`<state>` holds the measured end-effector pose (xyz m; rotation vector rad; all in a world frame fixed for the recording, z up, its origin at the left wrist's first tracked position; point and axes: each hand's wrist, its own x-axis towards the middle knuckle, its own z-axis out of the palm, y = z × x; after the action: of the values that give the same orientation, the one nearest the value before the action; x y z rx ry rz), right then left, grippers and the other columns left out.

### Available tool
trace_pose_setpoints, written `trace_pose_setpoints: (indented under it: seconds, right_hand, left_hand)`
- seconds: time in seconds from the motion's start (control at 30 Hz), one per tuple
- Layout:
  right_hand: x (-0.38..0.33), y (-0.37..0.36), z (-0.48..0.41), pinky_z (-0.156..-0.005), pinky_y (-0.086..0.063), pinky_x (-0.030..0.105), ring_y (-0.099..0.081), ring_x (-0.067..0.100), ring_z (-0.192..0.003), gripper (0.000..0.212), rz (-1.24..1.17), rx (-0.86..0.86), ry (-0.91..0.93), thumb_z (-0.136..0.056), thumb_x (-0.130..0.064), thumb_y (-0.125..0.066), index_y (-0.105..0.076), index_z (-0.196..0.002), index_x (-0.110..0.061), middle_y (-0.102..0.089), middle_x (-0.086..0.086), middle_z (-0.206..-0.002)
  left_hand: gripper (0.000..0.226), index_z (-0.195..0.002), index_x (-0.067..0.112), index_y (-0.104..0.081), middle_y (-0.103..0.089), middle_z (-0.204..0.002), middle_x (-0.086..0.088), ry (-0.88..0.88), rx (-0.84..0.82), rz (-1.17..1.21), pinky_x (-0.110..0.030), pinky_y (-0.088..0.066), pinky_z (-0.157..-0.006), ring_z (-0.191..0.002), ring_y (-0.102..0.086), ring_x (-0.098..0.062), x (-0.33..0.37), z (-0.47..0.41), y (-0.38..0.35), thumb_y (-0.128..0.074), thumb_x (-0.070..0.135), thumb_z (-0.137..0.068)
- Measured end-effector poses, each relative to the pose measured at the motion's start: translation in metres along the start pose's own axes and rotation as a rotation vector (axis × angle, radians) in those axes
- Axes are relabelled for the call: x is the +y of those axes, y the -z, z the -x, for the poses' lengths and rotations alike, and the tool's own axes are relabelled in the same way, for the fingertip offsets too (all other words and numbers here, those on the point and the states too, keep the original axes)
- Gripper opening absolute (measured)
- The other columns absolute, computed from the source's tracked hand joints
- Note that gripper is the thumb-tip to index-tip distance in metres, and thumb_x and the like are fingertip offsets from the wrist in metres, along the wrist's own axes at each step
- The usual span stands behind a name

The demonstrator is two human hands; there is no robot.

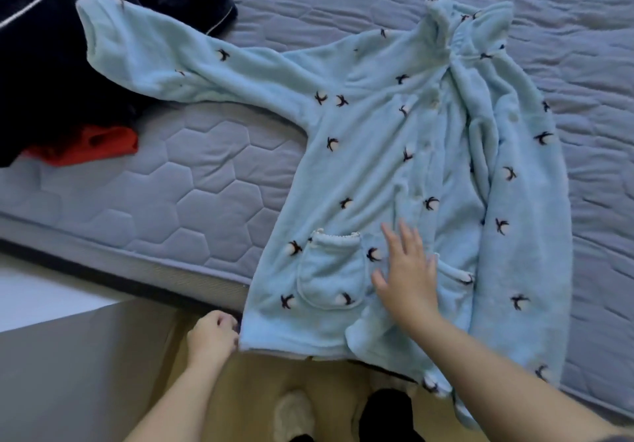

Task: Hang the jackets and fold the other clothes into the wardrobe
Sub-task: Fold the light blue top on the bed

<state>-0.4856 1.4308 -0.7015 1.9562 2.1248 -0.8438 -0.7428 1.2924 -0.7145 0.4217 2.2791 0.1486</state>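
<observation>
Two-handed, anchors blue fleece top (377, 167), spread mid-frame on bed (192, 167), with left hand (212, 337) pinching hem corner (246, 337) and right hand (406, 277) spread flat beside pocket (329, 270); best to smooth wrinkles outward before folding sleeves (154, 57) in.

Pale blue pyjama top (394, 153), dark bird motifs

- A bedroom in a home.
- A bare quilted mattress (192, 167) fills most of the view.
- A fleece pyjama top (377, 174), dark clothes (44, 64) and a red garment (99, 144) lie on it.
- A wooden floor (247, 383) and a slipper (295, 414) show below.
</observation>
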Motion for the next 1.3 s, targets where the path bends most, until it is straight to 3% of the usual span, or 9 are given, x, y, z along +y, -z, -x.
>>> trace_pose_setpoints:
  seconds: [0.1, 0.27, 0.4, 0.53, 0.63, 0.87, 1.07, 1.23, 1.3]
  right_hand:
    - [0.011, -0.015, 0.011, -0.117, -0.015, 0.051, 0.001, 0.022, -0.148, 0.082, -0.15, 0.033, -0.263, -0.09, -0.035, -0.056, -0.003, -0.152, -0.03, 0.003, 0.003, -0.161]
    - [0.04, -0.034, 0.048, -0.117, -0.021, 0.042, -0.015, 0.016, -0.146, 0.069, -0.387, 0.137, -0.13, -0.09, -0.034, -0.052, -0.022, -0.151, -0.025, -0.02, 0.002, -0.159]
    - [0.083, -0.037, 0.092, -0.115, -0.022, 0.046, -0.022, 0.025, -0.143, 0.08, -0.186, 0.213, -0.426, -0.082, -0.012, -0.059, -0.02, -0.151, -0.017, -0.022, 0.01, -0.157]
    - [0.11, -0.055, 0.131, -0.114, -0.022, 0.046, -0.013, 0.031, -0.146, 0.099, 0.13, -0.019, -0.37, -0.079, -0.041, -0.067, -0.003, -0.153, -0.024, -0.007, 0.015, -0.159]
    - [0.119, -0.071, 0.138, -0.109, -0.028, 0.051, -0.026, 0.036, -0.142, 0.106, 0.356, -0.074, -0.251, -0.071, -0.054, -0.072, -0.014, -0.153, -0.022, -0.019, 0.02, -0.156]
    - [0.159, -0.052, 0.141, -0.07, -0.046, 0.041, -0.057, 0.038, -0.089, 0.064, 0.227, 0.138, -0.216, -0.076, 0.005, -0.058, -0.048, -0.136, -0.013, -0.056, 0.016, -0.118]
    - [0.219, -0.014, 0.193, -0.075, -0.047, 0.047, -0.055, 0.042, -0.094, 0.052, 0.003, 0.201, -0.46, -0.081, 0.005, -0.046, -0.043, -0.128, -0.016, -0.05, 0.02, -0.121]
    - [0.221, -0.027, 0.2, -0.063, -0.042, 0.036, -0.054, 0.034, -0.077, 0.059, 0.087, 0.01, -0.469, -0.084, -0.007, -0.05, -0.032, -0.137, -0.025, -0.055, 0.011, -0.12]
    - [0.214, -0.031, 0.197, -0.059, -0.04, 0.033, -0.049, 0.029, -0.074, 0.058, 0.056, -0.034, -0.447, -0.081, -0.01, -0.052, -0.031, -0.133, -0.027, -0.055, 0.005, -0.114]
  left_hand:
    - [0.03, -0.097, 0.014, -0.056, -0.065, -0.089, 0.003, -0.117, -0.092, 0.102, -0.032, -0.047, -0.074, -0.089, -0.063, -0.023, 0.004, 0.008, -0.006, -0.06, 0.042, -0.089]
    - [0.094, -0.147, 0.016, -0.014, -0.035, -0.14, -0.002, -0.355, -0.123, -0.404, -0.034, -0.047, -0.079, -0.121, -0.047, -0.024, 0.005, 0.023, -0.035, -0.069, 0.049, -0.078]
    - [0.097, -0.146, 0.015, -0.011, -0.037, -0.13, -0.006, -0.425, 0.126, -0.739, -0.036, -0.047, -0.084, -0.118, -0.044, -0.025, 0.001, 0.025, -0.037, -0.069, 0.051, -0.077]
    - [0.111, -0.149, 0.008, -0.005, -0.036, -0.126, -0.006, -0.516, 0.164, -0.907, -0.034, -0.048, -0.073, -0.113, -0.045, -0.022, -0.004, 0.03, -0.05, -0.067, 0.061, -0.073]
    - [0.097, -0.147, 0.001, -0.012, -0.04, -0.124, -0.008, -0.555, 0.225, -0.973, -0.034, -0.047, -0.069, -0.108, -0.049, -0.022, -0.004, 0.026, -0.059, -0.06, 0.055, -0.082]
    - [0.019, -0.099, 0.012, -0.043, -0.061, -0.086, -0.018, -0.622, 0.253, -0.74, -0.034, -0.036, -0.056, -0.074, -0.061, -0.039, -0.013, 0.01, -0.025, -0.052, 0.006, -0.083]
    - [0.005, -0.093, 0.012, -0.045, -0.05, -0.076, -0.019, -0.407, 0.291, -0.639, -0.037, -0.039, -0.063, -0.072, -0.05, -0.035, -0.043, -0.003, 0.03, -0.043, 0.016, -0.091]
    - [0.028, -0.096, 0.009, -0.053, -0.061, -0.091, -0.019, -0.219, 0.147, -0.602, -0.037, -0.044, -0.076, -0.086, -0.058, -0.036, -0.048, -0.01, 0.011, -0.032, 0.027, -0.093]
    - [0.041, -0.092, 0.004, -0.058, -0.07, -0.075, -0.016, -0.134, 0.036, -0.611, -0.039, -0.054, -0.078, -0.069, -0.067, -0.031, -0.048, -0.003, 0.001, -0.028, 0.032, -0.091]
